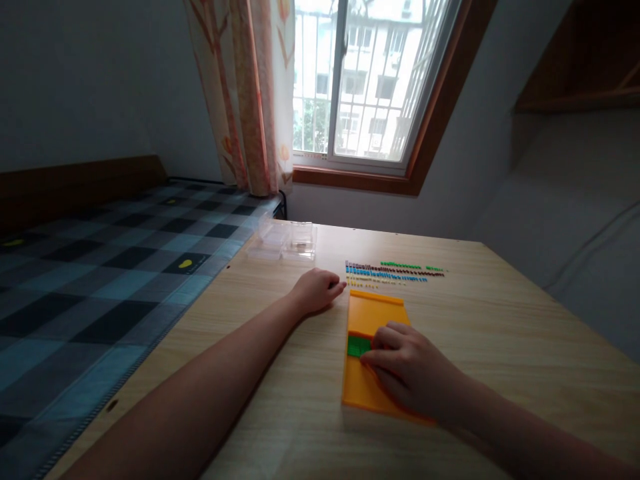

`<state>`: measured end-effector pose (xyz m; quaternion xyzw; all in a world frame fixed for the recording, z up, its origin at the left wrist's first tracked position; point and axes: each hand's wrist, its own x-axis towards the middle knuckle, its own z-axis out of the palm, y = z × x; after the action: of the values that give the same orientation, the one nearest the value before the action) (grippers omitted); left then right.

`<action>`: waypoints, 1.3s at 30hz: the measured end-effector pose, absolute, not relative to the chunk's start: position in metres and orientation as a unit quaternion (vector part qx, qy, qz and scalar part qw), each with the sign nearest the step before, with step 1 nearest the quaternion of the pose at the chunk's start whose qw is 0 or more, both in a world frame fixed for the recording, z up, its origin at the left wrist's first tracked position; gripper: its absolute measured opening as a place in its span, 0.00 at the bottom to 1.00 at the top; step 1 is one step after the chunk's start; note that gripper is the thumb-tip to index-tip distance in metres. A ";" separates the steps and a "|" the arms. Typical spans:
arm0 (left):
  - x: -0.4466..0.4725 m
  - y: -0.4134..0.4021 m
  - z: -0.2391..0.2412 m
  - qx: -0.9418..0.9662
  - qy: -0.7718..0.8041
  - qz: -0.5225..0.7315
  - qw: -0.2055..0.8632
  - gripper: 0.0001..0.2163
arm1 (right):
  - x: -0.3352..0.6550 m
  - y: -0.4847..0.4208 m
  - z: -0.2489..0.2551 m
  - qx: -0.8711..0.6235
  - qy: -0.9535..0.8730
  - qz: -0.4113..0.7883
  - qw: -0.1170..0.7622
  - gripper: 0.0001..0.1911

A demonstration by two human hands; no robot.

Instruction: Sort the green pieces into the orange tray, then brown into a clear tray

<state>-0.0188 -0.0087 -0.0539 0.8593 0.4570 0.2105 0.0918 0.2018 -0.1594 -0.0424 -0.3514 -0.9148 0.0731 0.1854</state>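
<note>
An orange tray (373, 313) lies flat on the wooden table (500, 347), with a patch of small green pieces (357, 346) set in its middle. My right hand (407, 370) rests on the tray, fingers bent and fingertips pressed at the green patch. My left hand (317, 290) lies on the table just left of the tray's far corner, fingers curled, its fingertips beside the rows of tiny pieces (395, 273). Those rows are blue, green, red and yellowish, lined up beyond the tray. Whether either hand pinches a piece is hidden.
A clear plastic box (285, 241) with compartments sits at the table's far left corner. A bed with a checked cover (100, 280) runs along the table's left edge. A window (365, 87) and a curtain (250, 93) are behind the table.
</note>
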 end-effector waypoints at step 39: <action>-0.020 -0.009 -0.053 0.862 0.455 0.205 0.091 0.21 | 0.205 -0.155 -0.041 -0.357 -0.915 0.057 0.180 0.07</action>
<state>-0.0195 -0.0092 -0.0533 0.8617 0.4551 0.2047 0.0914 0.2053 -0.1548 -0.0411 -0.3571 -0.9147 0.0573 0.1804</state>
